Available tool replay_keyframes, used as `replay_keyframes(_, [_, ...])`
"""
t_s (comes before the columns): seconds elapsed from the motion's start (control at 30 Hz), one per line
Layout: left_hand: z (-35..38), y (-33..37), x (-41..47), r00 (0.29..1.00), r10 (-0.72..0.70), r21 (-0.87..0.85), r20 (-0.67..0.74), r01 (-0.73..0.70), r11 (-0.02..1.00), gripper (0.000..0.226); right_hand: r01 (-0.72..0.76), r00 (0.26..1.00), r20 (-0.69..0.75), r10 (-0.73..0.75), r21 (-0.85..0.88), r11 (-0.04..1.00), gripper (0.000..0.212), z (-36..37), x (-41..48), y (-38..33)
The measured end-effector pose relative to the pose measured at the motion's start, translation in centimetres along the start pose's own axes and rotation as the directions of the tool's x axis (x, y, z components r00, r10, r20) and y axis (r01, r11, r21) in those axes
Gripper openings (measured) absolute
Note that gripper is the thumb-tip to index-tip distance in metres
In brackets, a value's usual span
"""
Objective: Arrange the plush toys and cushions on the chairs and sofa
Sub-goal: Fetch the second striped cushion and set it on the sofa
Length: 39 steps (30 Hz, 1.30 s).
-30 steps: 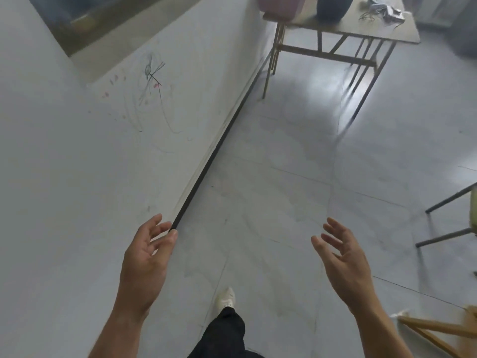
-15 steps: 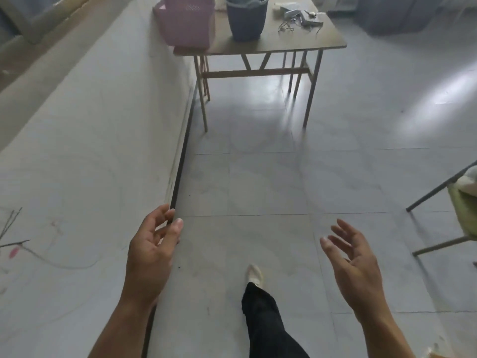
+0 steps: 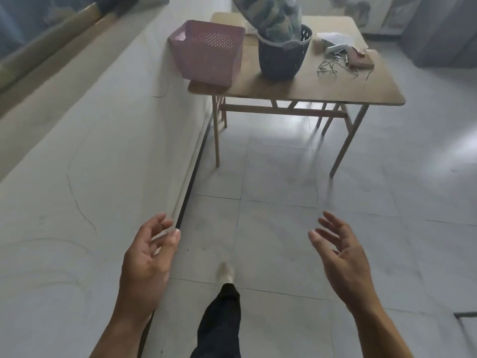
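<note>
Both hands are empty. The left hand [image 3: 148, 257] hangs low beside the white wall, fingers loosely curled with thumb and forefinger near each other but closed on nothing. The right hand [image 3: 340, 257] is spread, palm turned inward, over the pale tiled floor [image 3: 284, 215]. The two are well apart.

Ahead stands a light-brown folding desk on thin metal legs [image 3: 335, 83]. On it, near the wall side, sits a pink perforated plastic basket [image 3: 209, 51]; just beside it is a dark blue round perforated plastic bin [image 3: 282, 58]. A soft blue-green patterned fabric item [image 3: 273, 16] rises out of the bin and well above its rim. Whether it is a cushion or a plush toy cannot be told; its top is cut off by the frame. A tangle of cables and small items [image 3: 343, 56] lies at the far right of the desk.

Judgement: the fabric item looks light, soft and compressible, not fragile and unlikely to slip. It should be taken with both hands around its exposed bulk above the rim and drawn straight upward. The bin appears light and may lift or tip with it; one hand may need to steady the rim.

No chair or sofa is in view.
</note>
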<state>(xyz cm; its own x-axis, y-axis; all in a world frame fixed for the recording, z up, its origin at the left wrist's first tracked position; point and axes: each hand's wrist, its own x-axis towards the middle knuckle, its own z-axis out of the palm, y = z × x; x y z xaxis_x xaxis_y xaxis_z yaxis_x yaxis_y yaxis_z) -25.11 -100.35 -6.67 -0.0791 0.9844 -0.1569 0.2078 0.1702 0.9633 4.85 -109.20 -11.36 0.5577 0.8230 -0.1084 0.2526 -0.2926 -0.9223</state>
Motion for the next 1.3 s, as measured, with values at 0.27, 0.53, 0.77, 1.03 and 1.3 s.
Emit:
replay_keyframes(0.27, [11.0,3.0,24.1,0.994,-0.083,-0.002,0.074,0.084,0.997,0.031,-0.102,0.994,-0.051,0.1,-0.053,0.993,0.054,4.2,22.9,-2.9])
replay_keyframes(0.53, [23.1,13.0,43.7,0.972,0.022,0.085,0.234,-0.043,0.995,0.039,-0.122,0.966,-0.226,0.123,0.019,0.992,0.053,3.1,42.1,-8.7])
replay_keyframes(0.77, [35.5,14.0,56.6,0.967,-0.074,0.168,0.245,0.032,0.985,0.035,-0.22,0.961,-0.159,0.225,0.054,0.974,0.051,4.1,59.7,-6.2])
replay_keyframes(1.03, [47.7,23.0,72.5,0.971,-0.041,0.208,0.235,-0.009,0.978,0.047,-0.118,0.988,-0.092,0.124,0.065,0.991,0.054,2.9,85.4,-11.7])
replay_keyframes(1.3, [56.0,24.9,86.5,0.978,-0.133,0.15,0.163,0.109,0.983,0.08,-0.299,0.931,-0.227,0.285,-0.029,0.954,0.09,8.6,98.4,-11.9])
